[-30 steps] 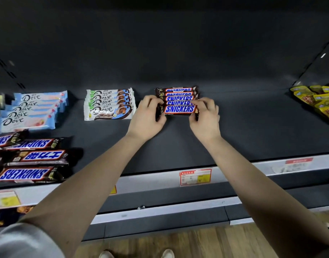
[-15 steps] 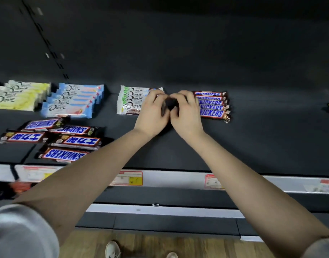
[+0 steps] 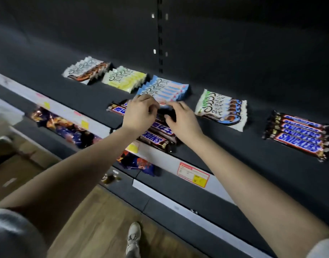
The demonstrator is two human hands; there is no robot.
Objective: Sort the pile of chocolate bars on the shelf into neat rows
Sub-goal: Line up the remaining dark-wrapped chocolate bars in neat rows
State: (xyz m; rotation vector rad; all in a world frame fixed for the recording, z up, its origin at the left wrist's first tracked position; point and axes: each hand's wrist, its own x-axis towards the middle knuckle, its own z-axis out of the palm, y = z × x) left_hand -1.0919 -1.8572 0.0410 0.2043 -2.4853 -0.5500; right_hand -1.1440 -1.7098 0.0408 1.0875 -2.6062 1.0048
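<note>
Black metal shelf carries all of it. My left grip and my right grip are both low over the pile, a loose heap of Snickers lying crosswise near the shelf's front edge, some labels upside down to me. My right grip has its fingers curled round the dark end of 1 bar at the top of the heap, grasping it. My left grip sits just beside it with fingers bent down toward the same bar. Blur hides those fingertips, so I cannot tell whether it grasps anything.

Behind the pile, 4 neat Dove rows run along the shelf. From my left they are the brown row, the yellow row, the blue row and the green row. The blue row lies just behind my 2 grips, its front bar partly covered by my left knuckles. Well apart on my right lies the Snickers row, its bars overlapping, labels facing me.

On the white strip along the shelf's front edge, a price tag sits just below my right forearm. Blue and orange packets lie on the lower shelf. Below that is the wooden floor, with 1 shoe on it.
</note>
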